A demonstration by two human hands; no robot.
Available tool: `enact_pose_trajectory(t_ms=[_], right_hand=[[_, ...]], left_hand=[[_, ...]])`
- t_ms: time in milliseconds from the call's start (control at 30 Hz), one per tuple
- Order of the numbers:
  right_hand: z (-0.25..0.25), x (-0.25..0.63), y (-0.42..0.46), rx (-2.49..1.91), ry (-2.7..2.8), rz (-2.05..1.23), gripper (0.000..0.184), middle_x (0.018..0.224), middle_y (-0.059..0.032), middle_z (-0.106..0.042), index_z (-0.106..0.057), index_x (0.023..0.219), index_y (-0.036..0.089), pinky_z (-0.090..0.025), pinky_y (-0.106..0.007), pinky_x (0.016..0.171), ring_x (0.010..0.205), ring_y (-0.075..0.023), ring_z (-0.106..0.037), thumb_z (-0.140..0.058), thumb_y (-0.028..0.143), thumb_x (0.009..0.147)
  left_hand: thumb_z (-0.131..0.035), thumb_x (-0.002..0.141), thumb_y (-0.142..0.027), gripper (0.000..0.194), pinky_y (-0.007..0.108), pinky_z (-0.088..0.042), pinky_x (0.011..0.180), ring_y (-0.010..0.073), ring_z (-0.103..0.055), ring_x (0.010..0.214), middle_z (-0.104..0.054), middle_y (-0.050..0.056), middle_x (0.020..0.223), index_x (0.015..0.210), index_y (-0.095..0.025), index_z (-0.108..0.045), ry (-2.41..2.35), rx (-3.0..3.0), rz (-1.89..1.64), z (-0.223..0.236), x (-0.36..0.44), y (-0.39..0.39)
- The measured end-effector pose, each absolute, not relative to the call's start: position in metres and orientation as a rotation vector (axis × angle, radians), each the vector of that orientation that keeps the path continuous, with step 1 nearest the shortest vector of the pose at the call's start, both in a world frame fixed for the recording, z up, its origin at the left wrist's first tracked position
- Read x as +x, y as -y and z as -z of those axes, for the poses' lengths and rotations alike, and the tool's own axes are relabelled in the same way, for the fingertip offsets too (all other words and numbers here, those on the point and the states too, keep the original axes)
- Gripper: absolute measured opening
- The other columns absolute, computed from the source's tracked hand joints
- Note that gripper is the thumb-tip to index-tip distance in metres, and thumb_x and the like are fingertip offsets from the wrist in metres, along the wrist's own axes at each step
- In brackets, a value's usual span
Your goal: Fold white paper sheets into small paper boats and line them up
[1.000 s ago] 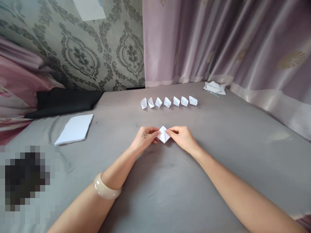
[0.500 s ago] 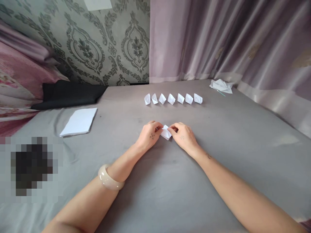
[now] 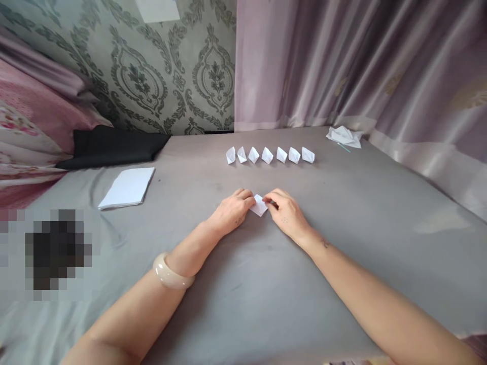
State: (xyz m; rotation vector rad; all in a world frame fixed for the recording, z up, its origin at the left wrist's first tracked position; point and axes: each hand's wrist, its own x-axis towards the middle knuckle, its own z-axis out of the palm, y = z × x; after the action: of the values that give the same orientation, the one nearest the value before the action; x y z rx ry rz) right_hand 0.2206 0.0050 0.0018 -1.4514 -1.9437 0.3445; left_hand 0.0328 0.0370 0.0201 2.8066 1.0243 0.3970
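Between my two hands, low over the grey cloth (image 3: 251, 284), is a small folded white paper (image 3: 259, 206) with a pointed, diamond-like outline. My left hand (image 3: 236, 207) is closed on its left corner, fingertips pinched together. From the other side, my right hand (image 3: 284, 208) pinches the right corner between thumb and forefinger. The fingers hide both side corners of the paper. Beyond my hands stands a row of several small folded white paper shapes (image 3: 267, 155), each with pointed tips.
A stack of white paper sheets (image 3: 127, 188) lies at the left, in front of a folded black cloth (image 3: 117, 147). At the far right is a pile of crumpled or folded white paper (image 3: 344, 137) with a thin pale-green stick (image 3: 343, 147). Curtains (image 3: 304, 61) hang behind.
My left hand has rolled over slightly, its back turning more upward. The folded paper now lies flatter and shows a plainer diamond. The camera view has shifted a little.
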Motion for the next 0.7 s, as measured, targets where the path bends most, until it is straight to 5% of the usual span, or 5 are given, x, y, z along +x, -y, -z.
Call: enact_pose_trajectory(t_ms=[333,700], right_hand=[[-0.009,0.239,0.013,-1.242,2.263,-0.305,0.038,0.111,-0.0045,-0.067,-0.061,0.113,0.021,-0.047,-0.035,0.089,0.101,-0.0197,-0.059,-0.038,0.004,0.087],[-0.017,0.238,0.031,-1.305,2.413,-0.251,0.04,0.128,-0.0065,-0.057,-0.05,0.133,0.026,-0.05,-0.042,0.091,0.11,-0.0232,-0.055,-0.039,0.025,0.094]], left_hand=[[-0.036,0.084,0.0,0.045,0.03,-0.049,0.087,0.0192,-0.054,0.105,-0.063,0.005,0.12,0.119,-0.018,-0.059,-0.81,2.946,-0.372,-0.018,0.005,-0.034],[-0.036,0.082,0.002,0.053,0.034,-0.047,0.096,0.02,-0.053,0.107,-0.059,0.004,0.13,0.128,-0.015,-0.056,-0.751,2.944,-0.479,-0.005,-0.007,-0.034]])
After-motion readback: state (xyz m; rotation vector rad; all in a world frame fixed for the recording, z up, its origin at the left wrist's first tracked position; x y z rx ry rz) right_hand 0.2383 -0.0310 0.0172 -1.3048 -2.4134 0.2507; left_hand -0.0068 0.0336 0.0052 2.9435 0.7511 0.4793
